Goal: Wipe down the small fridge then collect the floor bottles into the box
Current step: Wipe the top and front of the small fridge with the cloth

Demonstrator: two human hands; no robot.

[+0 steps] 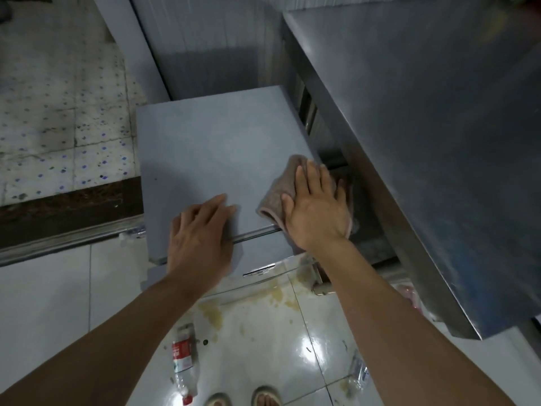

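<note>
Pressing flat with fingers spread, the right hand (317, 206) pins a brown cloth (282, 186) to the small fridge (210, 148) top near its right edge. The left hand (202, 232) rests open, palm down, beside it. 2 bottles (183, 366) (358, 369) lie on the floor (44, 303) below.

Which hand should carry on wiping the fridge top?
Right. The right hand lies flat on the brown cloth at the small fridge top's right edge; the left hand is bare, braced near the front edge.
</note>
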